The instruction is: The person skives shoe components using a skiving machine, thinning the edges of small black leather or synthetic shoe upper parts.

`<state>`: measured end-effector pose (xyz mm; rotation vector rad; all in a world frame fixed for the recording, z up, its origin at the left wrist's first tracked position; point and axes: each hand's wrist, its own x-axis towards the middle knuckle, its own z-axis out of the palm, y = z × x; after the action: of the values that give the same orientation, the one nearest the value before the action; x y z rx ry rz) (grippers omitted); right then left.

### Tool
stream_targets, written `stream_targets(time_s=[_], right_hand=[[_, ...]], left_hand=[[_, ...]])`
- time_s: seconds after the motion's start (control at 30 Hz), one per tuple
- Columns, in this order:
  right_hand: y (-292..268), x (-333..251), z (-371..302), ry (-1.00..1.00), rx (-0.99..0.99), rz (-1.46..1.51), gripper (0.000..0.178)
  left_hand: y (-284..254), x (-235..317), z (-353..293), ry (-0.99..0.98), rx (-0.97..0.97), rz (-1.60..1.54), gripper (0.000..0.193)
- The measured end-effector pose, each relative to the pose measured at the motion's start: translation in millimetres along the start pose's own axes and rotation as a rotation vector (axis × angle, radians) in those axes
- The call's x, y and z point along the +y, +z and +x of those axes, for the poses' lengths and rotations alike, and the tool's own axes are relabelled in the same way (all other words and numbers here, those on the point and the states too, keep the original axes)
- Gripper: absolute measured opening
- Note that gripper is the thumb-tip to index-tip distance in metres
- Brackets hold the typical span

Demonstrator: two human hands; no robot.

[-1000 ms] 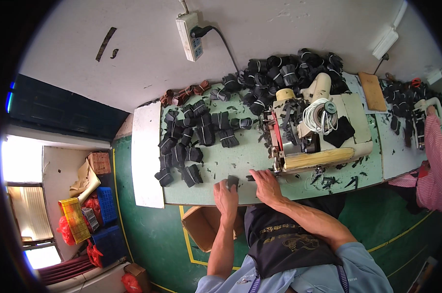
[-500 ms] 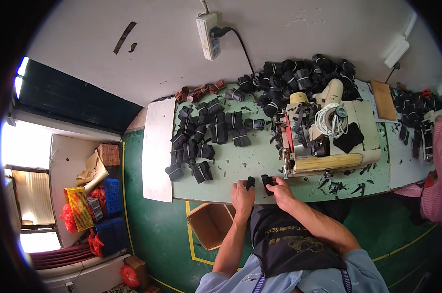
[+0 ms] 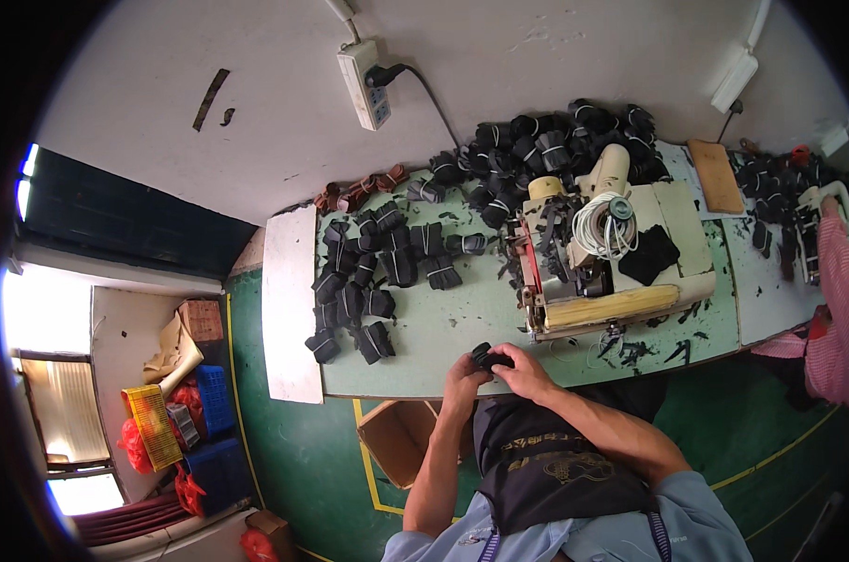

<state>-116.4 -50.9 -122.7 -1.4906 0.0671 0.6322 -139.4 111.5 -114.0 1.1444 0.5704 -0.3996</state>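
Close together at the table's front edge, my left hand [image 3: 463,377] and my right hand [image 3: 528,376] have their fingers closed on small black fabric pieces [image 3: 489,357]. The pieces meet between my fingertips; how many layers there are I cannot tell. Just to the right of my hands stands a cream sewing machine [image 3: 612,307] with a coil of white cord [image 3: 593,228] on it and a black cloth [image 3: 648,255] on its top. Several tied black fabric bundles [image 3: 399,269] lie to the left on the green tabletop [image 3: 434,323].
More black bundles [image 3: 552,148] are heaped behind the machine, against the wall. Reddish-brown bundles [image 3: 359,192] lie at the back left. Dark scraps [image 3: 635,352] litter the table right of my hands. Under the table stands an open cardboard box [image 3: 396,440]. A person's pink-striped sleeve [image 3: 841,281] shows far right.
My hands have come together, and the black pieces that were held apart now meet between them. The whole view has shifted slightly, with table and wall moving left.
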Motion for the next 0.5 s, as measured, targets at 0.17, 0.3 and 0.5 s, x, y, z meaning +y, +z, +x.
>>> stream_targets(time_s=[0.17,0.3,0.5], right_hand=[[3.2,-30.0,-9.0,-0.542,0.102,-0.755,0.053],[-0.1,-2.6,3.5,-0.575,0.081,-0.808,0.07],[-9.0,7.3,5.9,-0.615,0.095,-0.669,0.074]], left_hand=[[1.8,13.2,-7.2,0.477,0.119,0.787,0.067],[4.4,3.1,4.0,0.679,0.048,1.141,0.074],[8.3,4.3,6.2,0.485,0.006,1.057,0.065]])
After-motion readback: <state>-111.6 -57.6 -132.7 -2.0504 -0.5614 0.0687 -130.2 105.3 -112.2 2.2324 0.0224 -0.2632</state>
